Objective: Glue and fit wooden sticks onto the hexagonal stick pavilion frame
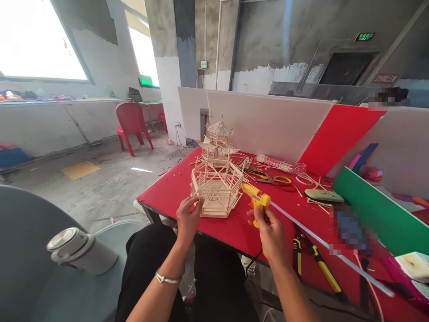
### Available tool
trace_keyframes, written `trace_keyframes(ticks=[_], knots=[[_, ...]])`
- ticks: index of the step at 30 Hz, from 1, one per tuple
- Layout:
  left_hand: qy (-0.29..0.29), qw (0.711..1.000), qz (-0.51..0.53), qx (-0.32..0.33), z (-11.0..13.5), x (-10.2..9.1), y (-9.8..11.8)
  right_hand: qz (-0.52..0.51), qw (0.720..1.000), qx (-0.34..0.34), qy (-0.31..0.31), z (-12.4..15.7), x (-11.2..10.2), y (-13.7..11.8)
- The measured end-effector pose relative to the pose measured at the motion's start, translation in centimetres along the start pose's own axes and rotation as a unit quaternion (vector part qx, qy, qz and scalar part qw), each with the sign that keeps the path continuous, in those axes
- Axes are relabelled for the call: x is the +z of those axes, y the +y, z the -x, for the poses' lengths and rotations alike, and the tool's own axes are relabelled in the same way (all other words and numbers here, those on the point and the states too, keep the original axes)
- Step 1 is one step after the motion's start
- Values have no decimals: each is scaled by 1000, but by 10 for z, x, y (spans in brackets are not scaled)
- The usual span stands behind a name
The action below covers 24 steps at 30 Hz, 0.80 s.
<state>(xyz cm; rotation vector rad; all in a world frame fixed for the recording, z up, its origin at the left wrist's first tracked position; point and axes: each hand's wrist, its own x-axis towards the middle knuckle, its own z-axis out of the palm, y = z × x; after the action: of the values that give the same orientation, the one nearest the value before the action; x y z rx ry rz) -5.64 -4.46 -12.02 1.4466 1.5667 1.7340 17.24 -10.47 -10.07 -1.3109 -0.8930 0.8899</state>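
A six-sided frame of pale wooden sticks (214, 197) stands at the near edge of the red table. My left hand (189, 215) is closed at its near left corner, with thumb and fingertips pinching a post or rail there. In my right hand (270, 229) is a yellow hot glue gun (255, 196). Its nozzle points left, close to the frame's right side, and a long clear glue stick (318, 241) trails out of its back. Just behind the frame rises a tiered stick pagoda (219, 142); whether the two are joined cannot be made out.
On the red table (174, 192) lie orange-handled scissors (279, 180), yellow-and-black pliers (323, 268), a bag of sticks (281, 164), loose sticks and an oblong case (324, 195). A green board (378, 210) stands right. A white jug (83, 250) sits on a stool at left.
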Motion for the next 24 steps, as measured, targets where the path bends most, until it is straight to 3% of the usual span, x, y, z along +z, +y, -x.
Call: trace_keyframes(ticks=[4,8,11,17,24], knots=[[7,1000,-6,-1,16,3,8,14,999,6,41,42,-24,4],[6,1000,-2,20,27,11,13,-23,1000,-6,-15,74,-32,5],[-4,999,-18,34,33,14,15,-21,998,-19,-56,73,-23,-2],[1,998,-36,46,40,12,15,-24,996,-9,-80,55,0,-10],[-4,997,-54,56,41,10,11,16,987,-73,-143,69,28,-13]])
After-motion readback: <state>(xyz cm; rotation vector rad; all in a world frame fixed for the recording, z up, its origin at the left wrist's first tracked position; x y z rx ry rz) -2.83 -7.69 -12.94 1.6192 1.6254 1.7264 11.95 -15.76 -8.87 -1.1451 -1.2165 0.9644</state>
